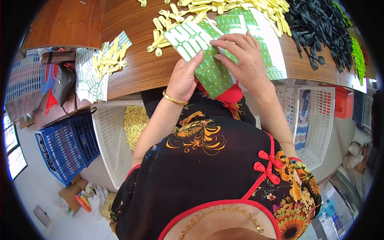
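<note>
Close to the table's front edge I hold a green-and-white patterned sheet [214, 74], which looks folded or lies over another one. My left hand [185, 79], with a gold bangle at the wrist, is closed on its left part, thumb on top. My right hand [246, 58] has thumb and fingers pinched at the sheet's upper right edge; the fingertips partly cover what they grip. Right behind it, more green patterned sheets [234, 22] lie on a white sheet [274, 52]. Pale yellow plastic forks and scoops [176, 16] are scattered beyond my hands.
Black plastic utensils [316, 30] are heaped at the right, beside bright green pieces [357, 60]. Yellow forks [110, 60] rest on a printed sheet [96, 88] at left. Below the table stand a white crate [108, 140] holding yellow pieces, a blue crate [60, 156] and another white crate [326, 120].
</note>
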A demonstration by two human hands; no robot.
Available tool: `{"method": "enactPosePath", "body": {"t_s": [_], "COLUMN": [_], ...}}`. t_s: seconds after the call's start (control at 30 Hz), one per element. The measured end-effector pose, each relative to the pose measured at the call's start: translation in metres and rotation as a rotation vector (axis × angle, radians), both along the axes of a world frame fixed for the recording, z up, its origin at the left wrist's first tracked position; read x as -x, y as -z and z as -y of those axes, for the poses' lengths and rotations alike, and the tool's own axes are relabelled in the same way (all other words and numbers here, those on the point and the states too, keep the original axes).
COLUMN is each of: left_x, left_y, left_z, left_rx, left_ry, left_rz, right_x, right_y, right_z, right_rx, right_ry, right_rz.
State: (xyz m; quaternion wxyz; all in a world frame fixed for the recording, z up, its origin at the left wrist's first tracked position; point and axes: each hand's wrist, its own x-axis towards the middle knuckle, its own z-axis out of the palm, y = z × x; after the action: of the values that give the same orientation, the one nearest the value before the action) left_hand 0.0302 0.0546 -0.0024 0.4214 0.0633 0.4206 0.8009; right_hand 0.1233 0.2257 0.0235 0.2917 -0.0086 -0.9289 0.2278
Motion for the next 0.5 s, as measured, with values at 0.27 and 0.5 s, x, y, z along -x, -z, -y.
{"method": "enactPosePath", "body": {"t_s": [0.27,0.5], "left_x": [-0.001,-0.005], "left_y": [-0.008,-0.013], "left_z": [0.007,0.006], "left_rx": [0.107,0.082], "left_ry": [0.022,-0.005], "left_rz": [-0.164,-0.126], "right_x": [0.006,0.001], "right_y": [0.003,0.002], "right_z": [0.007,0.005], "right_rx": [-0.013,0.117], "right_ry": [0.021,0.025], "right_rz": [-0.038,-0.027]}}
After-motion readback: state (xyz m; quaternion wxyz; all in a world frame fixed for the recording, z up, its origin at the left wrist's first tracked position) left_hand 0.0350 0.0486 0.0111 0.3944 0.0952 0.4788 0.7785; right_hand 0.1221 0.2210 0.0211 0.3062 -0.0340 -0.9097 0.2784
